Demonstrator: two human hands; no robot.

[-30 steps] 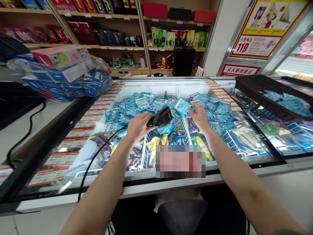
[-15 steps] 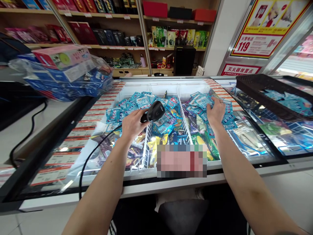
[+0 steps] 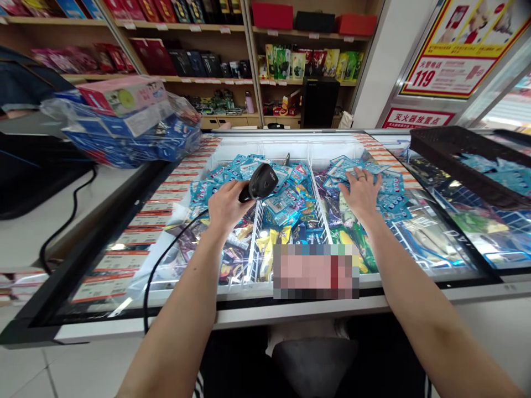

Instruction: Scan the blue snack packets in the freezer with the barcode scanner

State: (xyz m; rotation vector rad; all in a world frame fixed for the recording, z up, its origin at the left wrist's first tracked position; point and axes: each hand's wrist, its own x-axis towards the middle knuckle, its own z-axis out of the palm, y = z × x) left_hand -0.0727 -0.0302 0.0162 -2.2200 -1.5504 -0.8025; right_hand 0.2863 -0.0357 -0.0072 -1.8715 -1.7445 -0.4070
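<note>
My left hand [image 3: 227, 205] is wrapped round the handle of a black barcode scanner [image 3: 263, 181], whose head points right above the glass. A black cable [image 3: 166, 255] trails from it toward the front edge. On the right, my right hand [image 3: 362, 192] lies with fingers spread on a pile of small blue packets [image 3: 392, 194]. Another heap of blue packets [image 3: 285, 200] lies beneath and beyond the scanner. Both heaps rest on the glass top of a chest freezer [image 3: 307, 316], and wrapped ice creams [image 3: 271, 249] show through it.
At the right stands a dark basket [image 3: 464, 179] with more blue packets. Plastic-wrapped boxes [image 3: 128, 124] sit at the left near a black device [image 3: 37, 177]. Stocked shelves [image 3: 199, 80] line the back, with a fire notice [image 3: 452, 72] on the right.
My right hand has shifted slightly left over the packets, and its fingers are spread wider. The left hand still holds the scanner. The whole view has moved a little to the left.
</note>
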